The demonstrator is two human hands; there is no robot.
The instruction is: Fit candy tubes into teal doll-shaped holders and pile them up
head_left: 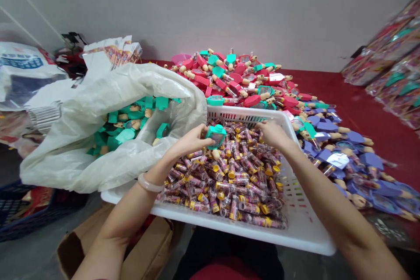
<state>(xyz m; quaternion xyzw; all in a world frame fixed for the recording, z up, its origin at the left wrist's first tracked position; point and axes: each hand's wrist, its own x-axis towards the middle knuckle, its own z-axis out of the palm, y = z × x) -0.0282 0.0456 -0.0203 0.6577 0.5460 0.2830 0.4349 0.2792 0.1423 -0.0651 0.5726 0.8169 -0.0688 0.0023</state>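
Observation:
My left hand (198, 137) pinches a green plastic toy piece (216, 135) with a see-through window and a tan knobbed end below. It holds the piece over the left part of a white basket (311, 227). Small clear tubes (226, 183) with yellow caps and purple-pink contents fill that basket. At the basket's far right, my right hand (271, 133) reaches down to the tubes with its fingers bent together; whatever lies between the fingertips is hidden. Left of the basket, an open whitish plastic sack (82, 162) holds several similar green pieces (126, 135).
Behind the basket, red and green toys (236, 74) lie heaped on a red table (324, 85). Purple ones (354, 157) spread to the right. Packed bags (393, 61) lean at far right. Printed cards (46, 111), a cardboard box (151, 245) and a blue crate (19, 214) are at left.

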